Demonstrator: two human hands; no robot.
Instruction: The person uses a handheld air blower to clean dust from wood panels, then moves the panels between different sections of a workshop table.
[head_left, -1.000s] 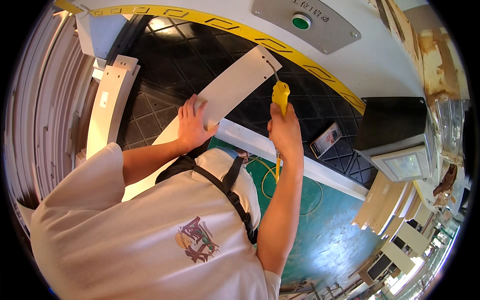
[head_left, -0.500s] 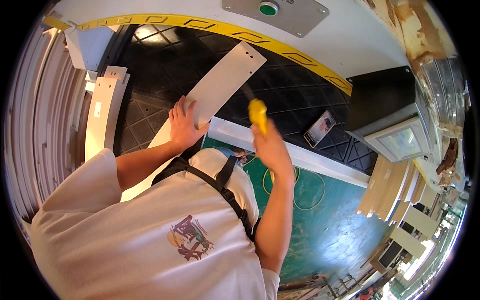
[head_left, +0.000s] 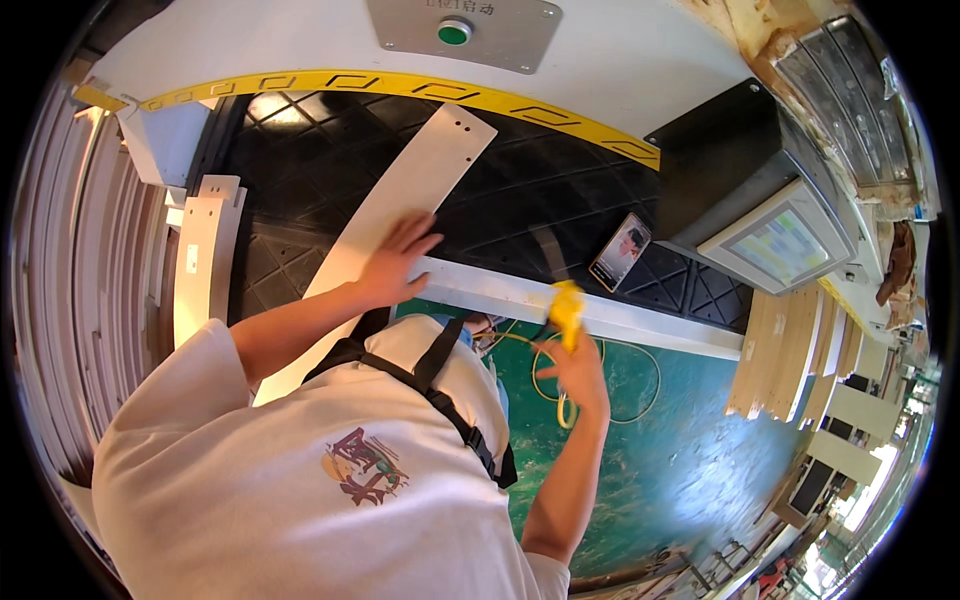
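A long white board with small holes at its far end lies slantwise across the black bench. Over the board's right edge is my left hand, fingers stretched out and holding nothing. My right hand is wrapped round a yellow air blow gun, right of the board and near the bench's front edge. Its thin nozzle points away from me and is smeared by motion. A yellow hose hangs below that hand, in front of the bench.
A phone leans on the black ribbed bench, beside a dark box with a screen. White boards stand at left, wooden boards at right. Beyond a yellow strip sits a green button.
My right hand has swung right and toward me with the blow gun, away from the board. My left hand has shifted rightward across the board. The whole view has turned slightly.
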